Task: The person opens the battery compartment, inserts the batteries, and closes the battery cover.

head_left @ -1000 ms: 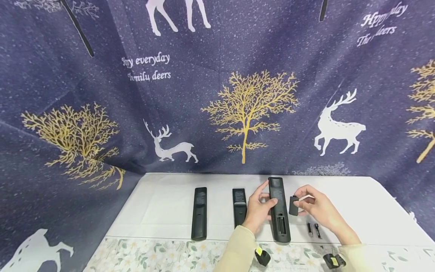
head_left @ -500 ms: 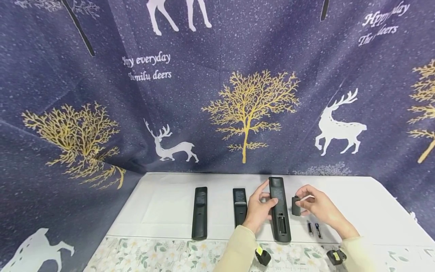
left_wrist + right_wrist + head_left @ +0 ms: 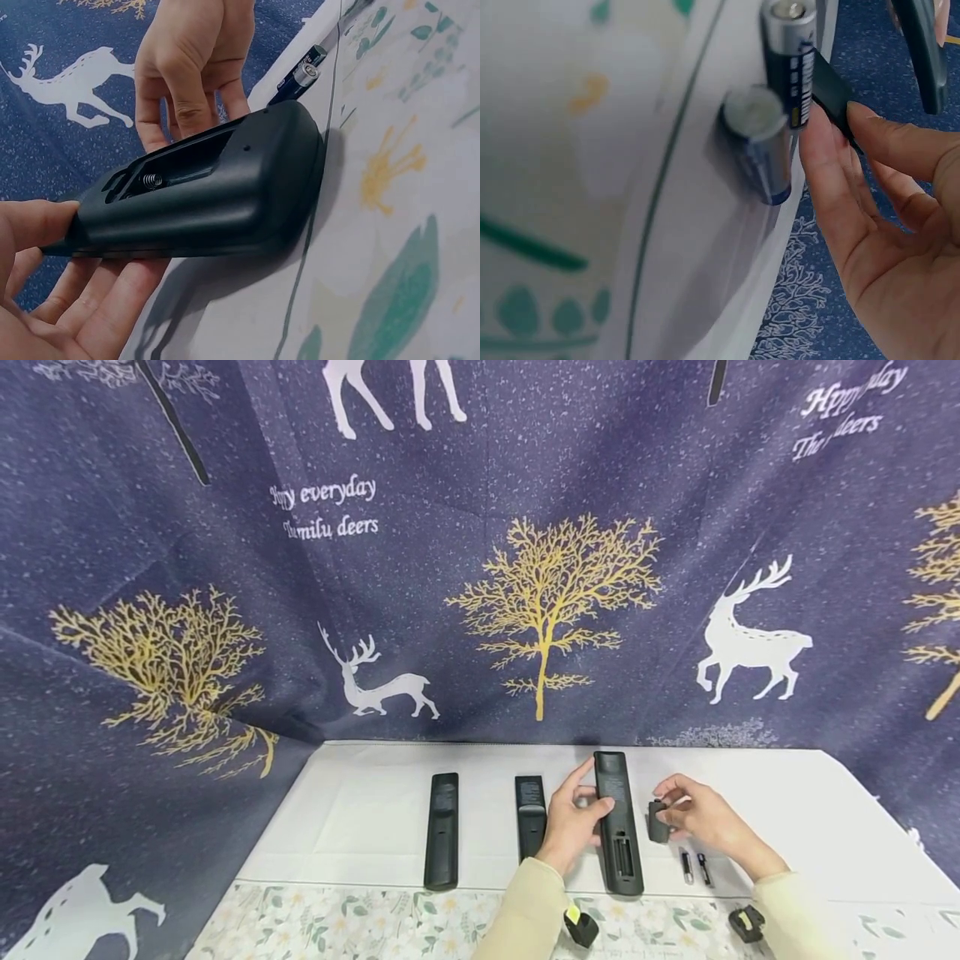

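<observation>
A long black remote control (image 3: 617,814) lies back side up, and my left hand (image 3: 572,817) grips it with the thumb on top and the fingers underneath. Its battery compartment (image 3: 184,161) is uncovered and holds no battery; a coil spring shows inside in the left wrist view. To the right, my right hand (image 3: 701,818) pinches a small black battery cover (image 3: 657,824) between thumb and fingers, low over the white cloth. Just in front of that hand, two batteries (image 3: 687,867) lie side by side. The right wrist view shows one battery (image 3: 791,64) with a silver end and dark blue label.
Another black remote (image 3: 441,831) lies face down at the left. A shorter remote (image 3: 530,810) sits beside my left hand, its lower part hidden. A floral cloth (image 3: 337,922) covers the front edge, and a dark blue deer-print curtain (image 3: 480,610) hangs behind the table.
My right hand has moved slightly right and down with the battery cover, away from the remote. The left hand and the remote have stayed almost still.
</observation>
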`<state>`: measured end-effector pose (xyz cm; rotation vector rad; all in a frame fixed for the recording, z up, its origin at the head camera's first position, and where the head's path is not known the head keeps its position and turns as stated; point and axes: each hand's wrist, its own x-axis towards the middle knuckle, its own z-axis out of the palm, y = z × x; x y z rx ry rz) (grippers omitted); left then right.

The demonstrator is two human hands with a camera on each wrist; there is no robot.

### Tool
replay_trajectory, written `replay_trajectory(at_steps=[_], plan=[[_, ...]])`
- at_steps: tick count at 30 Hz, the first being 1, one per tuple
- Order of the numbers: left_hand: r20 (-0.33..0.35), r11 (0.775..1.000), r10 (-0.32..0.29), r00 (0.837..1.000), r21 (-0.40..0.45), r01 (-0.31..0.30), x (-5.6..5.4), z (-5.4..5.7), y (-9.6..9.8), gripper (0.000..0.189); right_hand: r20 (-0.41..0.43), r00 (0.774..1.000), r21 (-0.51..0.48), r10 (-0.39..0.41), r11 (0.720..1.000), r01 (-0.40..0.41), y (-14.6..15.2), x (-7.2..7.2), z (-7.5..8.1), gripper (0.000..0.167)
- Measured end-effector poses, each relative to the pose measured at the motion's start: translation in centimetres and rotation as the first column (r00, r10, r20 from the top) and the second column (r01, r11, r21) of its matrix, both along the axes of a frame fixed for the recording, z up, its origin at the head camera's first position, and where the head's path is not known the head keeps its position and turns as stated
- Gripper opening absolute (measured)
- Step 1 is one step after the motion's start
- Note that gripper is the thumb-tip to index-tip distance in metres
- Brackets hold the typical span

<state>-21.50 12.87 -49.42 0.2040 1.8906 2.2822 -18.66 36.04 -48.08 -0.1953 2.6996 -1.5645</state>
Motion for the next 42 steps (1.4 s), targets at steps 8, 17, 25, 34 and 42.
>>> replay_trajectory(at_steps=[8,17,25,34,42], plan=[[-0.001,1.000,-0.002,1.000,0.004,0.002,0.01,-0.15,-0.07,0.068,-0.017,1.000,0.079,-0.003,0.997,0.005,0.10,-0.44,-0.38,0.030],[0.010,1.000,-0.003,1.000,0.005,0.003,0.01,-0.15,0.04,0.067,-0.021,1.000,0.110,-0.004,0.994,0.006,0.19,-0.61,-0.44,0.028],[0.016,1.000,-0.002,1.000,0.007,0.002,0.13,-0.15,0.06,0.068,-0.006,1.000,0.176,-0.014,0.984,0.015,0.32,-0.61,-0.60,0.025],[0.018,1.000,-0.003,1.000,0.003,0.003,0.14,-0.08,0.01,0.067,0.018,1.000,0.184,-0.015,0.983,0.012,0.50,-0.67,-0.68,0.024],[0.013,1.000,0.002,1.000,-0.006,-0.002,0.10,-0.07,0.06,0.067,0.030,0.999,0.185,-0.025,0.983,0.019,0.44,-0.59,-0.55,0.027]])
